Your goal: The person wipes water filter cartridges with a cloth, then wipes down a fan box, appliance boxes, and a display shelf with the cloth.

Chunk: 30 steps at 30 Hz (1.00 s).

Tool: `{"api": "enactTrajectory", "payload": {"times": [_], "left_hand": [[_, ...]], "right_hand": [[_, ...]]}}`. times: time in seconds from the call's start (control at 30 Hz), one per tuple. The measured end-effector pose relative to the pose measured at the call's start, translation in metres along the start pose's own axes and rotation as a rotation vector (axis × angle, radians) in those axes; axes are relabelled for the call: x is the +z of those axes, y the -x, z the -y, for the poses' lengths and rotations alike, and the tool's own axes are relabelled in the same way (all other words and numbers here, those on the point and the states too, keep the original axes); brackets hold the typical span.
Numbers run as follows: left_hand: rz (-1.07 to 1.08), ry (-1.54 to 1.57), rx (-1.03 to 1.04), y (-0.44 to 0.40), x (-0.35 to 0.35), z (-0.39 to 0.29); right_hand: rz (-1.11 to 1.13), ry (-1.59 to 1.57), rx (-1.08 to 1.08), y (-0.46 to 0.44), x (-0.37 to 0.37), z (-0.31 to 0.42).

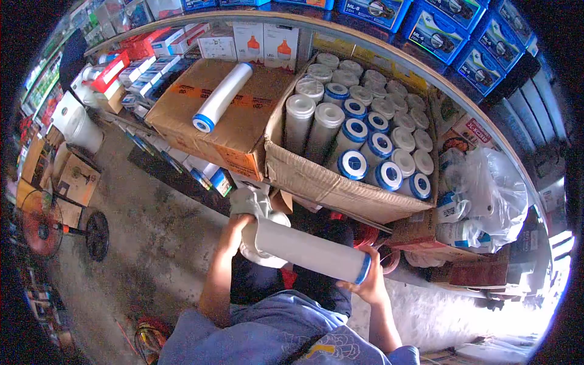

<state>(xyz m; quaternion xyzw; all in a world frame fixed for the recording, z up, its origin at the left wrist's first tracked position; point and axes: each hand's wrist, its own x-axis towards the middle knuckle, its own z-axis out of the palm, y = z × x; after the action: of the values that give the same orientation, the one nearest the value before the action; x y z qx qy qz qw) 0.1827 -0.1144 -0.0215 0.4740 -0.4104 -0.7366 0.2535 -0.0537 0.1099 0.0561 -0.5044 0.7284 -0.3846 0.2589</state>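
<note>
Boxed goods point(435, 33) are ranged on shelves point(243, 12) above a bare floor point(146, 213). A white tube point(310, 246) is held slantwise over the lap, near an open carton point(340, 191). Its blue-rimmed end is clasped by the right grip point(368, 277), curled about the rim; by the left grip point(240, 234), closed, a pale cloth point(261, 249) is bunched around the other end. Upright tubes point(354, 164) are packed in the carton; another point(223, 97) is laid on a closed box point(243, 125) beside it.
</note>
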Motion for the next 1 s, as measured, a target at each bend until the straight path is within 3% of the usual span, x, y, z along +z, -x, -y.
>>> {"api": "enactTrajectory", "payload": {"times": [0.07,0.13,0.17,0.3,0.37,0.4,0.47,0.5,0.53,0.57,0.7,0.73,0.8,0.87,0.9,0.93,0.97,1.0], "left_hand": [[0.015,0.073,0.024,-0.005,0.003,0.005],[0.041,0.214,0.064,-0.013,0.002,0.018],[0.052,0.284,0.084,-0.018,0.0,0.026],[0.083,0.571,0.166,-0.028,-0.007,0.054],[0.136,0.704,0.222,-0.019,0.011,0.031],[0.022,0.727,0.339,0.003,0.032,0.013],[0.434,0.921,0.298,0.006,0.039,0.01],[0.668,1.329,0.259,0.003,0.043,0.023],[-0.037,0.692,0.214,0.026,0.063,0.004],[-0.045,0.692,0.215,0.023,0.07,0.009],[0.587,0.97,0.197,-0.003,0.089,0.044],[0.546,1.104,0.194,0.023,0.106,0.024],[0.666,1.081,0.115,0.014,0.098,0.026],[0.623,0.931,0.168,-0.013,0.075,0.043],[0.191,0.214,0.468,-0.017,0.061,0.038],[0.36,0.732,0.383,-0.002,0.068,0.009],[0.504,0.77,0.439,-0.003,0.067,-0.007],[0.65,0.806,0.497,-0.006,0.062,-0.017]], "right_hand": [[0.023,-0.074,0.054,-0.003,0.0,-0.009],[-0.01,-0.705,0.264,0.0,0.01,-0.027],[0.008,-0.863,0.354,0.002,0.014,-0.031],[0.064,-0.898,0.446,0.007,0.027,-0.057],[0.056,-0.913,0.464,0.006,0.039,-0.058],[0.044,-0.928,0.482,0.006,0.045,-0.058],[0.086,-0.92,0.5,0.005,0.057,-0.057],[0.136,-0.887,0.427,0.002,0.061,-0.047],[0.187,-0.855,0.352,0.001,0.064,-0.041],[0.27,-0.838,0.394,0.002,0.068,-0.048],[0.26,-1.114,0.516,-0.003,0.083,-0.033],[0.261,-1.114,0.517,-0.003,0.085,-0.03],[0.227,-1.103,0.458,-0.007,0.086,-0.022],[0.212,-1.094,0.447,-0.008,0.083,-0.016],[0.186,-0.876,0.324,-0.009,0.079,-0.016],[0.16,-0.658,0.203,-0.009,0.076,-0.014],[0.022,-0.45,0.101,-0.009,0.073,-0.006],[0.025,-0.449,0.1,-0.007,0.072,-0.006]]}}
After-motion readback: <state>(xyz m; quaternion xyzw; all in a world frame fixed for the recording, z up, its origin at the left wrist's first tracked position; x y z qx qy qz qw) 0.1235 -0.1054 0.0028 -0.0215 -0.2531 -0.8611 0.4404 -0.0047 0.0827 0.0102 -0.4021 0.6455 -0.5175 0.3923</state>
